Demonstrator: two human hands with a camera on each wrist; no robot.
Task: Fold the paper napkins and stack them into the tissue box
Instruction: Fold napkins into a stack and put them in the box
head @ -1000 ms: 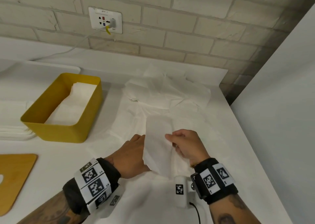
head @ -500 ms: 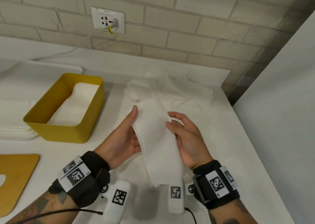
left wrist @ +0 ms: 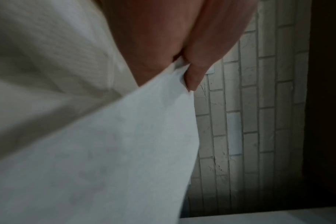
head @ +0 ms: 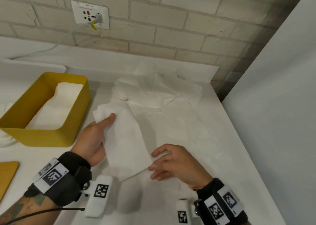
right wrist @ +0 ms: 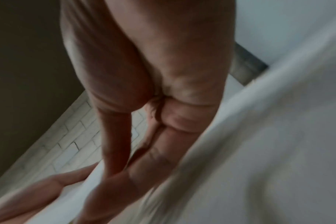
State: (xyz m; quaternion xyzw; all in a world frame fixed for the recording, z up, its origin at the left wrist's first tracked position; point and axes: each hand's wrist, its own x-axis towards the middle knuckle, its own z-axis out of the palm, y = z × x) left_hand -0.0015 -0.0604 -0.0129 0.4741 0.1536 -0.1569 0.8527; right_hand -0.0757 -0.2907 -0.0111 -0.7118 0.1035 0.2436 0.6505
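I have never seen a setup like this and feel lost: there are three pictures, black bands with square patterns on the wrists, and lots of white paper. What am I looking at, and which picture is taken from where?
No machine here: a person works with bare hands and wears cameras. The wide picture comes from a camera on the head, looking down at a white counter. The two close, blurry pictures come from cameras strapped to each wrist, looking along the fingers.

The left hand pinches a long folded white paper napkin near its far end, thumb on top; the left wrist view shows that pinch. The right hand has loosely spread fingers at the napkin's near end; whether they grip it is unclear.

To the left stands a yellow open tissue box with folded white napkins inside. Behind lies a loose pile of unfolded white napkins.
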